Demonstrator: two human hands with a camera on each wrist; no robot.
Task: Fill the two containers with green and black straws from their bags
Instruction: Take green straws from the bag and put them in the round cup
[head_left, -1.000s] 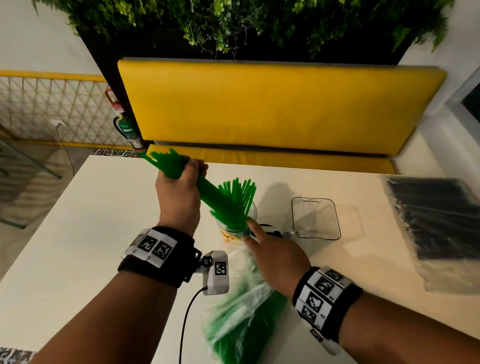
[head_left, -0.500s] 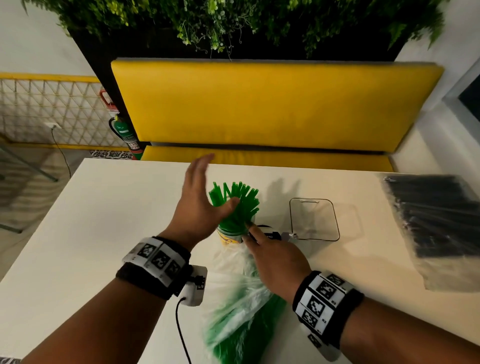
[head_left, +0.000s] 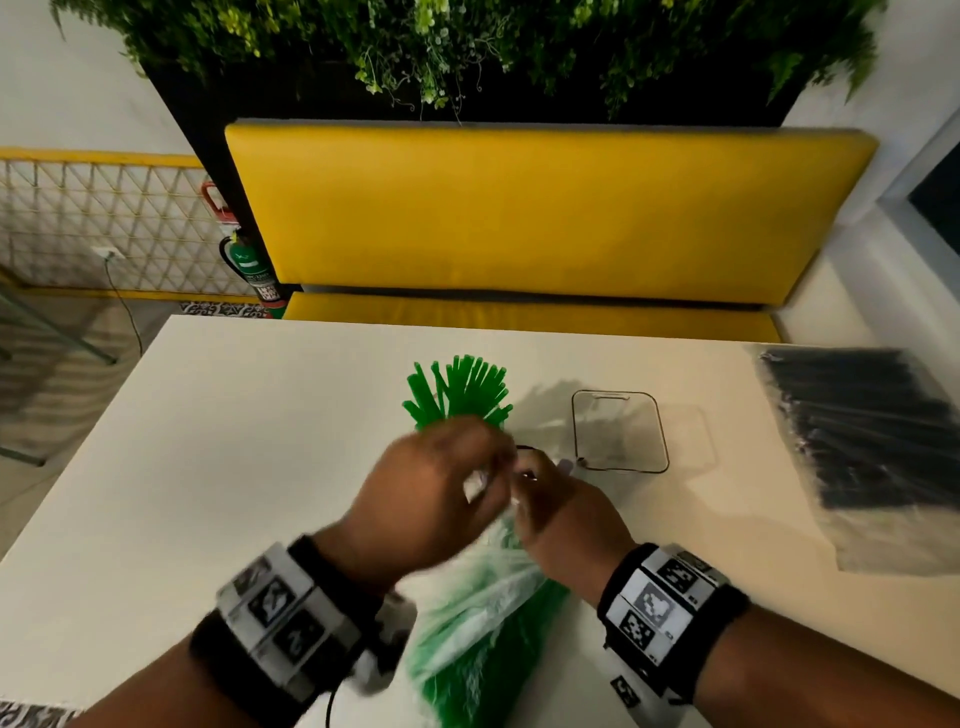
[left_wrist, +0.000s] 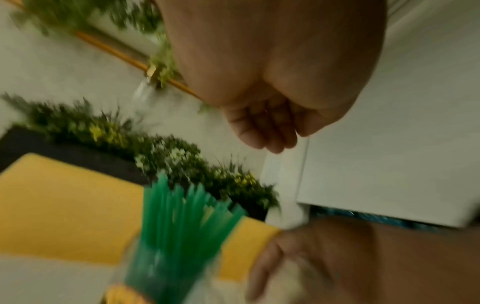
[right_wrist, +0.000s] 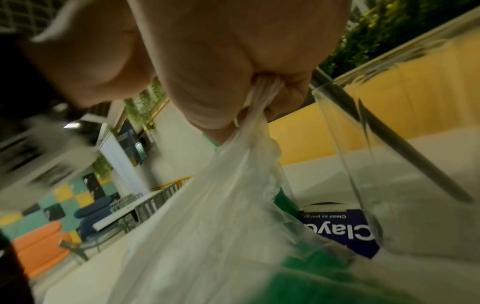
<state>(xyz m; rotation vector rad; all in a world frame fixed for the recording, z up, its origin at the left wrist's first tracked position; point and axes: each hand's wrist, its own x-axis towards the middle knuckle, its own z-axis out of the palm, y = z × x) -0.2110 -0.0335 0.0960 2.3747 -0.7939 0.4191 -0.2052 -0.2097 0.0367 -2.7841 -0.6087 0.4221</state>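
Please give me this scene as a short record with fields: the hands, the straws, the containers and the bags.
left hand: blurred, above the green bag's mouth, holds nothing that shows
right hand: pinches the green straw bag at its mouth
green straws: standing in the first container, which is mostly hidden
clear container: empty, right of the green straws
black straw bag: lying at the table's right edge, untouched

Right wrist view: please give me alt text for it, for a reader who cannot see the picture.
The right hand grips the bunched mouth of a thin translucent plastic bag, with green straws blurred at the bag's lower end. At right stands an empty clear container on the white table, with a yellow bench cushion behind.
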